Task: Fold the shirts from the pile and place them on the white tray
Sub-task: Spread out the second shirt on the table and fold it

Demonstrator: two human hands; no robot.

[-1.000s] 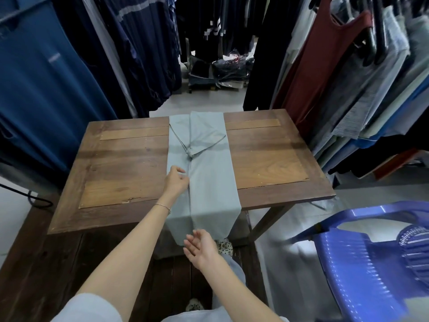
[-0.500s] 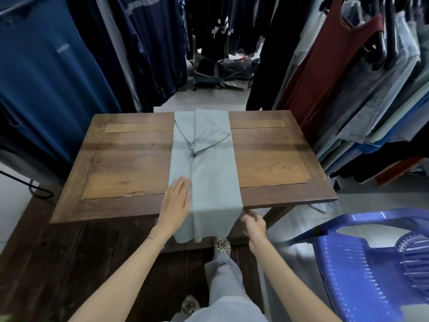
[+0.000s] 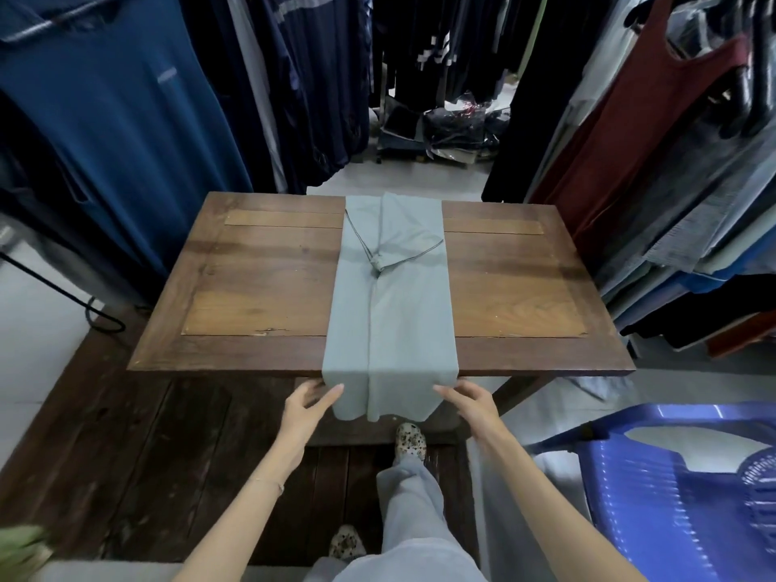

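A grey-green shirt (image 3: 390, 312) lies as a long narrow strip down the middle of the wooden table (image 3: 252, 296), sleeves folded in over the collar end at the far side. Its hem hangs over the table's near edge. My left hand (image 3: 308, 407) is at the hem's left corner, its thumb tip touching the front of the cloth and its fingers spread beside the edge. At the hem's right corner is my right hand (image 3: 472, 403), with the thumb tip against the cloth. The hem hangs undisturbed. No white tray is in view.
Racks of hanging clothes (image 3: 126, 119) crowd the table's left, far and right sides. A blue plastic chair (image 3: 672, 489) stands at the lower right. Something green and blurred (image 3: 19, 548) shows at the bottom left corner. My legs and patterned shoes (image 3: 409, 441) are below the table edge.
My left hand slid off the tabletop cloth down to the hem's left corner. The right hand moved in from the right side to the hem's right corner. The view pulled back slightly.
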